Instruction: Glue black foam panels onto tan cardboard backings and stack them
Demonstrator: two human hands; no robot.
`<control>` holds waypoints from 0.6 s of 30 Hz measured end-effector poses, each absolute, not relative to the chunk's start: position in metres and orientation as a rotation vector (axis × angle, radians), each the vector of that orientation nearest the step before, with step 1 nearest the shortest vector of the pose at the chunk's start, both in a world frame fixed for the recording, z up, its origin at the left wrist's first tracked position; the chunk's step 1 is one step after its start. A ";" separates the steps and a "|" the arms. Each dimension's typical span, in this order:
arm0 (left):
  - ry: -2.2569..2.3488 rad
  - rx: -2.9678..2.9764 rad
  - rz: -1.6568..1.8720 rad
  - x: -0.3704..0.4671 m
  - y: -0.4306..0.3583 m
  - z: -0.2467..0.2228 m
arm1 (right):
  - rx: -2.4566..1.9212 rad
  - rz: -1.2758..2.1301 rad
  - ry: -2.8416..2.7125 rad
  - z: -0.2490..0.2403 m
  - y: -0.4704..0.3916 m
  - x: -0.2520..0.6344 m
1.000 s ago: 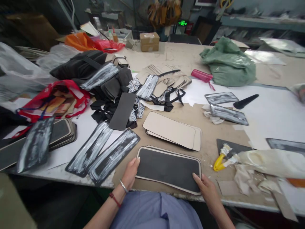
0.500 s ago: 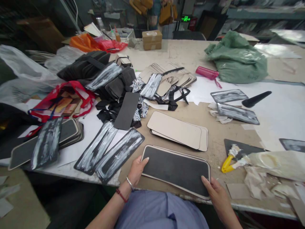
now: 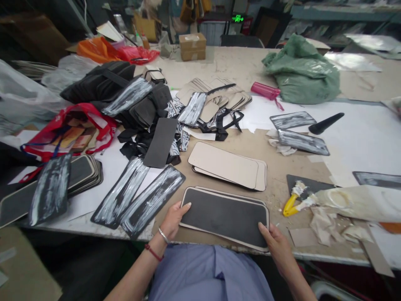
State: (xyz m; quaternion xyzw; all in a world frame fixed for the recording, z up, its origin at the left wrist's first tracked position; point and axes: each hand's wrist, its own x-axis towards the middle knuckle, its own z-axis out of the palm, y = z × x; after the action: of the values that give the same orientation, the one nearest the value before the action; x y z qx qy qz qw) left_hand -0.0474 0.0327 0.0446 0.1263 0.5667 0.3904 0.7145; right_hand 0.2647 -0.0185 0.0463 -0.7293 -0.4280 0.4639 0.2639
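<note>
Between my hands, at the table's front edge, is a dark rounded rectangular panel [image 3: 224, 217] with a pale border; the edge of another shows beneath it. My left hand [image 3: 174, 219] grips its left end, thumb on top and fingers underneath. At the right end my right hand [image 3: 274, 240] pinches the corner in the same way. Just behind it lies a small stack of beige panels [image 3: 224, 165]. To the left, two black panels smeared with white [image 3: 153, 198] lie slightly overlapped. Yellow-handled brushes [image 3: 292, 205] with whitish, caked bristles rest to the right.
A whitish caked bottle [image 3: 360, 200] lies at the right. Farther back are a black tapered tool [image 3: 326, 123], a green plastic bag [image 3: 308, 75] and a cardboard box [image 3: 192, 47]. A red bag [image 3: 70, 133] and a stack of dark panels [image 3: 84, 173] sit left.
The whole view has shifted slightly, so the table things appear a little farther left and higher. Both hands keep their hold on the dark panel, which stays in nearly the same place.
</note>
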 end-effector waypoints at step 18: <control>1.279 0.268 0.734 -0.043 0.038 0.057 | -1.994 1.157 -1.082 0.035 -0.019 0.266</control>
State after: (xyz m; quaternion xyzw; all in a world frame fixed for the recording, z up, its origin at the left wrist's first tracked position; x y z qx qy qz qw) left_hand -0.0428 0.0379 0.0572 0.1216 0.5812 0.3336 0.7321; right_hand 0.2664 -0.0191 0.0352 -0.7486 -0.4063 0.4343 0.2930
